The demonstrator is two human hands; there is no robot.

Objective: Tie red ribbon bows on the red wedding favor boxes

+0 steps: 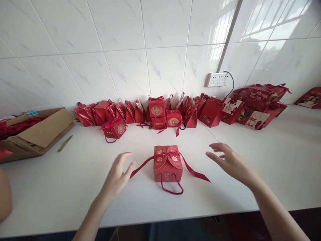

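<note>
A closed red gift box [168,164] with gold lettering stands on the white table [140,211]. A red ribbon [194,170] crosses its top, tied at the middle, and its two tails spread to left and right. A twisted cord handle [173,192] hangs at the front. My left hand [122,170] hovers left of the box by the left ribbon tail, fingers apart; whether it touches the ribbon is unclear. To the right of the box, my right hand [223,157] is raised with fingers spread and holds nothing.
Red boxes [188,113] line the tiled wall, with a small beribboned one [115,129] in front. At left lie a cardboard box [45,134] of red ribbons and a thin brown strip [65,143]. A power strip [217,79] is on the wall. Someone's skin shows at far left.
</note>
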